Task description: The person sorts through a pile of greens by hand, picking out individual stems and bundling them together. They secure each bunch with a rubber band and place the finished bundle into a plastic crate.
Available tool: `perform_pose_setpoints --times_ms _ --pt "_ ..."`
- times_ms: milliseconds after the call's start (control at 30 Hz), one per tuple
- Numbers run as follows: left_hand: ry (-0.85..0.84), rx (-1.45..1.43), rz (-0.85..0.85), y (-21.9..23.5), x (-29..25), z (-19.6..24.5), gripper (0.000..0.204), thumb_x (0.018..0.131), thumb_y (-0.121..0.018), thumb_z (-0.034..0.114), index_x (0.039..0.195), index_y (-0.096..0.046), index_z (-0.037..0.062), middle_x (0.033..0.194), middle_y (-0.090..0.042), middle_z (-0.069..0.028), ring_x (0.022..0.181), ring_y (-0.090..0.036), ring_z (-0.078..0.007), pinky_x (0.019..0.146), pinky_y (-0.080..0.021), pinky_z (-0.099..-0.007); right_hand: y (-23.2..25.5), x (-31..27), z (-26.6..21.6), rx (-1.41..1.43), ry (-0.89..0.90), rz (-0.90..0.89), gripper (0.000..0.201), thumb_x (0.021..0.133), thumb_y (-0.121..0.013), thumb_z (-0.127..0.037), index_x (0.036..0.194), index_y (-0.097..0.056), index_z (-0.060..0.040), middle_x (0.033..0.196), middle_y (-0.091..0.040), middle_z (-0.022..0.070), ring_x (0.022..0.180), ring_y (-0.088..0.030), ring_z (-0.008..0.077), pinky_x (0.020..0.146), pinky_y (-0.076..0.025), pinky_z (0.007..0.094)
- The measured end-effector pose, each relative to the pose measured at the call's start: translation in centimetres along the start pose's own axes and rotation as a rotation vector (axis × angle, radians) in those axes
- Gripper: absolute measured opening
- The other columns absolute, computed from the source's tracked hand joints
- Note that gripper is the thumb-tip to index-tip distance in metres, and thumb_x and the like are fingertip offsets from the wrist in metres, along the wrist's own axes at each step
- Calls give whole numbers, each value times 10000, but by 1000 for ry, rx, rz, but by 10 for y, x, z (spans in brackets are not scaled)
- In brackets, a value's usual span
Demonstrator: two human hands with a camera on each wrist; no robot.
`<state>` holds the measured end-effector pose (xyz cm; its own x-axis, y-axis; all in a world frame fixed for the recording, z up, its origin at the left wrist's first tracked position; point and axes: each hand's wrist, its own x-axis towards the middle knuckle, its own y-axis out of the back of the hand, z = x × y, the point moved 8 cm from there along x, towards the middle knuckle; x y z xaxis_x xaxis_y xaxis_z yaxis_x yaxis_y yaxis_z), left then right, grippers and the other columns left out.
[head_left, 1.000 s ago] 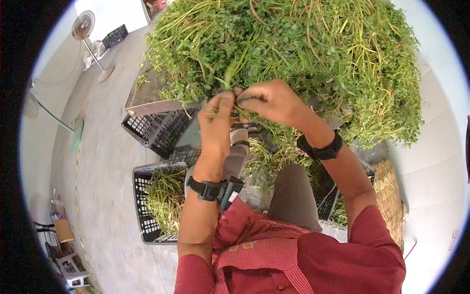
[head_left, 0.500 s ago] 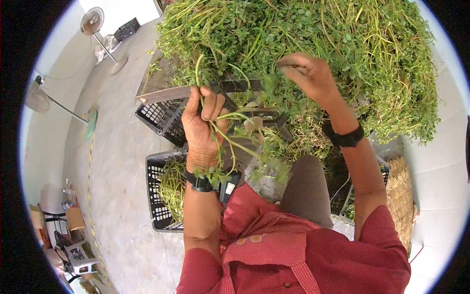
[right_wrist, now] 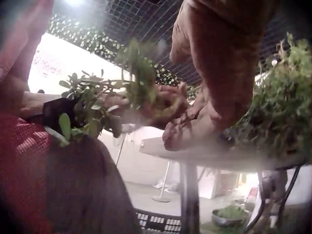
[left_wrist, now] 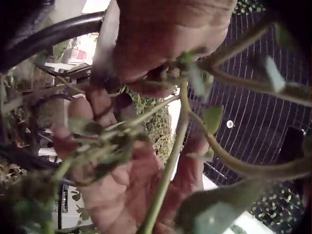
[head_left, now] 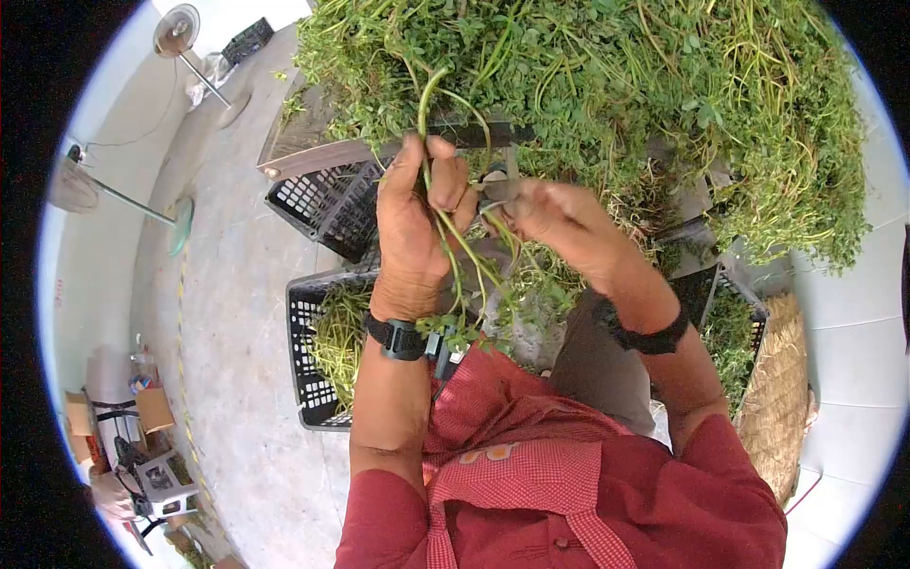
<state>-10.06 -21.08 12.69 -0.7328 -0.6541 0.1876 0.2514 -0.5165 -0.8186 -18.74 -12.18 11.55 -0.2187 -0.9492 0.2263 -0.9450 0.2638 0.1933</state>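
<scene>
In the head view my left hand [head_left: 409, 237] holds a long green leafy stem [head_left: 426, 114] between its thumb and curled fingers. The stem's bare upper end arches above the hand, and its leafy branches hang toward the wrist. Close beside it, on the right, my right hand [head_left: 573, 228] pinches a thin shoot at its fingertips, slightly blurred. The left wrist view has the forked stem [left_wrist: 168, 175] crossing in front of the palm. Leaves [right_wrist: 92, 97] hang by the left forearm in the right wrist view. Beyond both hands lies a large heap of greens [head_left: 588, 66].
The heap lies on a table with a wooden edge [head_left: 322, 161]. Beneath stands a black crate [head_left: 308, 211]; another crate [head_left: 301, 341] nearer me holds cut stems. At right are a crate of greens [head_left: 758, 308] and a woven straw mat [head_left: 777, 379]. A fan [head_left: 177, 30] stands far left.
Both hands were together at the heap's edge, then drew apart with the stem staying in the left. Now the right hand has come back down beside the left and pinches a shoot.
</scene>
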Motion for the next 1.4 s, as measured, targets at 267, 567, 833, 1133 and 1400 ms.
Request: perform_pose_setpoints --times_ms 267,567,833,1133,1400 --pt "42 281 71 -3 -2 -18 303 934 -428 324 876 -567 61 538 -390 7 485 -366 -119 427 -310 -235 -22 -25 15 418 -301 -40 252 843 -629 -287 832 -572 -42 648 -544 -10 513 -470 61 451 -359 210" --pt "121 214 -69 1 -3 -36 301 923 -457 275 920 -579 0 599 -546 -53 512 -482 -139 456 -385 -248 21 -49 45 496 -317 241 256 860 -606 -282 968 -644 -53 666 -565 -42 574 -484 32 493 -384 195" --pt "170 327 47 2 -9 -47 294 931 -426 261 956 -564 2 703 -608 -93 639 -572 -182 522 -439 -304 78 -68 26 -47 -41 491 195 835 -609 -178 881 -662 4 661 -610 39 608 -519 59 556 -429 230" --pt "277 366 74 1 -14 -56 331 938 -399 314 972 -558 26 763 -626 -105 703 -596 -226 625 -491 -345 18 -69 5 -499 -13 199 211 751 -676 -234 758 -645 -25 542 -515 148 471 -512 231 472 -402 332" --pt "317 325 46 4 -15 -61 335 934 -391 322 968 -550 28 821 -640 -152 737 -609 -256 655 -502 -367 26 -69 18 -189 -91 279 178 765 -660 -198 825 -649 -31 651 -583 97 550 -543 150 517 -411 278"
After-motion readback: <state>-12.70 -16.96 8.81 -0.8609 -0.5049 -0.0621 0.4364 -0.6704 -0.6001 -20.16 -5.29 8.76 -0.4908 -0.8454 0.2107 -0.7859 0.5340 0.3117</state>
